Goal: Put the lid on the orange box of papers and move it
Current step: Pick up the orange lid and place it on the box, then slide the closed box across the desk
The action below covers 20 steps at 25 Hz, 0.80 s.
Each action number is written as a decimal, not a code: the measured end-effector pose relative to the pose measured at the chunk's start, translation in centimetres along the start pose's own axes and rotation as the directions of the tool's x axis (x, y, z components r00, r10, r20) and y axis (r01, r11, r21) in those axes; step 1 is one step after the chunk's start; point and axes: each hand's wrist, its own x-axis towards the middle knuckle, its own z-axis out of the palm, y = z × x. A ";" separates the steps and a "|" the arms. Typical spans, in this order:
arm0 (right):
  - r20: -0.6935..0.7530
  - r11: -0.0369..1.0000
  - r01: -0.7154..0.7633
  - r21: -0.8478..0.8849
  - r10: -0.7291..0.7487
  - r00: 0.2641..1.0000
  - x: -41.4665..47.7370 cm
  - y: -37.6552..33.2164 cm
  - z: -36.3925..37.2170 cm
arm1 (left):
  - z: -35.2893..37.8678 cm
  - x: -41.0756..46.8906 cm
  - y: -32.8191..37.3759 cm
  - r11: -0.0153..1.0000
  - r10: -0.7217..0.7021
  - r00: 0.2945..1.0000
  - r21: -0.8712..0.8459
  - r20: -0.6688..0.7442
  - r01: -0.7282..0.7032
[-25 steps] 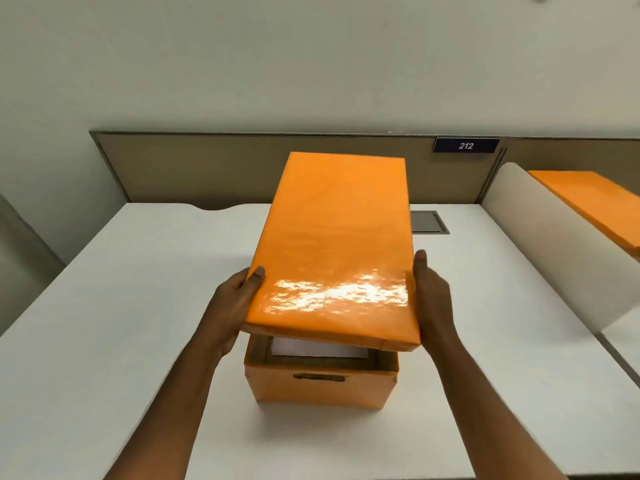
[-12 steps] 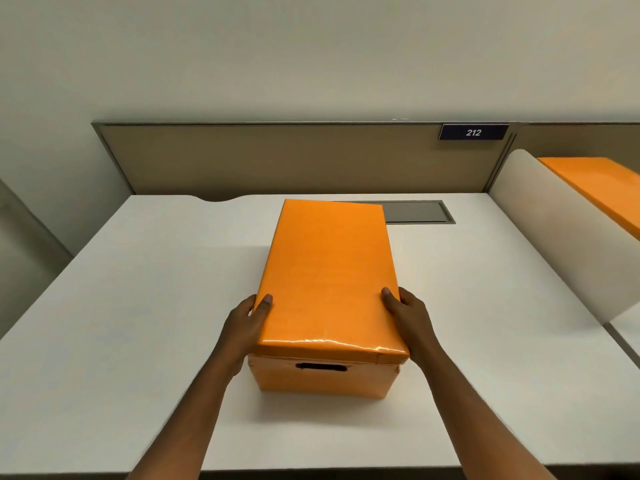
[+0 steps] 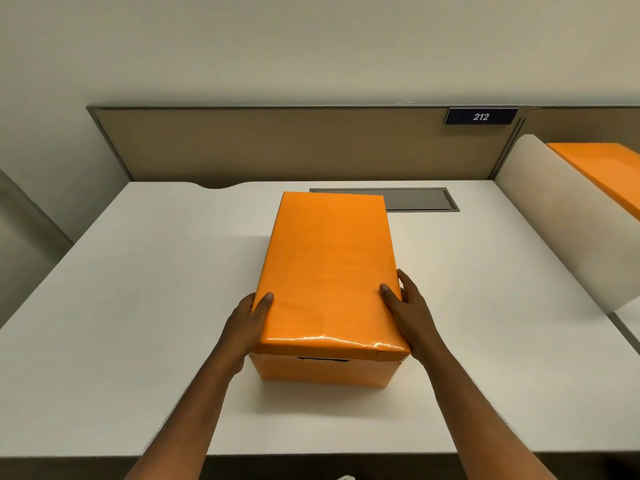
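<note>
The orange box (image 3: 322, 370) stands in the middle of the white desk (image 3: 138, 306), its near end toward me. The glossy orange lid (image 3: 329, 268) lies flat on top and covers it fully, so the papers inside are hidden. A dark handle slot shows just under the lid's front edge. My left hand (image 3: 247, 323) grips the lid's left side near the front corner, thumb on top. My right hand (image 3: 408, 306) grips the right side the same way.
A tan partition (image 3: 277, 143) with a "212" sign (image 3: 480, 116) closes the back of the desk. A grey cable hatch (image 3: 419, 199) lies behind the box. A white divider (image 3: 554, 220) stands at the right, with another orange box (image 3: 602, 164) beyond it.
The lid went from tilted above the open box, with papers showing, down to lying flat on it. Both hands stayed on its sides throughout.
</note>
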 end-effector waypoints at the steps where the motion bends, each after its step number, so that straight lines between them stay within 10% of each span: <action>1: 0.002 1.000 0.007 -0.027 -0.007 1.000 0.0 0.1 0.1 | 0.2 -0.1 -0.2 1.000 -0.002 1.000 -0.002 -0.004 0.002; 20: 0.034 0.990 -0.001 -0.142 0.006 0.999 0.4 1.5 0.7 | -0.5 0.6 -0.8 0.992 -0.072 0.991 -0.095 0.109 0.082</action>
